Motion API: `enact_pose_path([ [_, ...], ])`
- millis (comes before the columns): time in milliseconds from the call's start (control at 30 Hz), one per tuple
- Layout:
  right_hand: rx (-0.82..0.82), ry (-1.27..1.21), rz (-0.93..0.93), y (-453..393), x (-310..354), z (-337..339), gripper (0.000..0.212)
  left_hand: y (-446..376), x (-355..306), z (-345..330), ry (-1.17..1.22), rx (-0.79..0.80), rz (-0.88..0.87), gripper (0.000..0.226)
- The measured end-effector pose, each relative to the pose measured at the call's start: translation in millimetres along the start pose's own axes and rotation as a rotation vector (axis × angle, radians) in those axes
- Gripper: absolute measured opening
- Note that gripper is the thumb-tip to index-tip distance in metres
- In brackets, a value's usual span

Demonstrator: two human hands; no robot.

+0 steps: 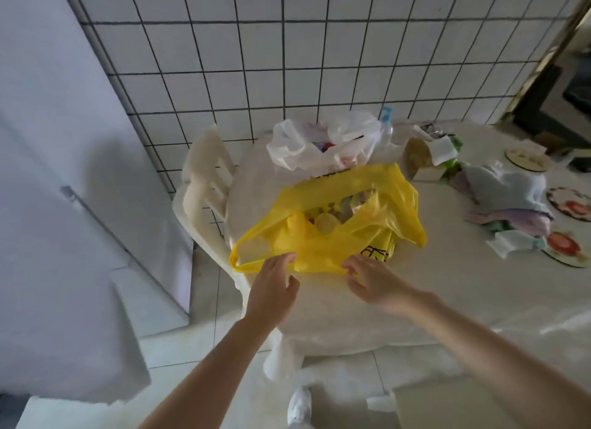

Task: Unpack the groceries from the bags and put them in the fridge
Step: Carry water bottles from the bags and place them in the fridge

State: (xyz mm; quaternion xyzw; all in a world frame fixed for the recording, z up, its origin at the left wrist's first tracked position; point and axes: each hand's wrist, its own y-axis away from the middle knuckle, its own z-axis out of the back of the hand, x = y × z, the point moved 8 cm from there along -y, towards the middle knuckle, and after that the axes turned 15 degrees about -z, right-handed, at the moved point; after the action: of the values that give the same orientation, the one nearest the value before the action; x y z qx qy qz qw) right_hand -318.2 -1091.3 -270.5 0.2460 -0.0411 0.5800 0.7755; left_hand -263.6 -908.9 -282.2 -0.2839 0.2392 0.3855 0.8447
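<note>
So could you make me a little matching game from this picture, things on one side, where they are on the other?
Things:
1. yellow bag
2. white bag
3. clear bottle
4. pile of cloths

Places:
A. against the tiled wall, right of the white bag
B. at the table's near edge, by both hands
C. on the table, right of the yellow bag
D. behind the yellow bag

Pairs: 1-B, 2-D, 3-A, 4-C

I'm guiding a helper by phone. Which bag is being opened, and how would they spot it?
On the round white table, two plastic bags sit near the tiled wall. It is the yellow bag at the near edge, in front of the white bag, the only bright yellow thing there.
</note>
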Motion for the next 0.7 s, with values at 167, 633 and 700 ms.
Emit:
enact_pose_path([
  [167,-0.095,0.174,0.045,-62,-10,15,0.038,-51,18,-51,-0.055,0.186,-0.002,0.053],
  [633,-0.058,0.776,0.35,-168,-51,7,0.028,-115,40,-137,-0.336,0.638,-0.03,0.042],
  [700,-0.096,0.692,0.487,-157,-54,16,0.021,-116,40,-126,-0.261,0.574,0.037,0.031],
])
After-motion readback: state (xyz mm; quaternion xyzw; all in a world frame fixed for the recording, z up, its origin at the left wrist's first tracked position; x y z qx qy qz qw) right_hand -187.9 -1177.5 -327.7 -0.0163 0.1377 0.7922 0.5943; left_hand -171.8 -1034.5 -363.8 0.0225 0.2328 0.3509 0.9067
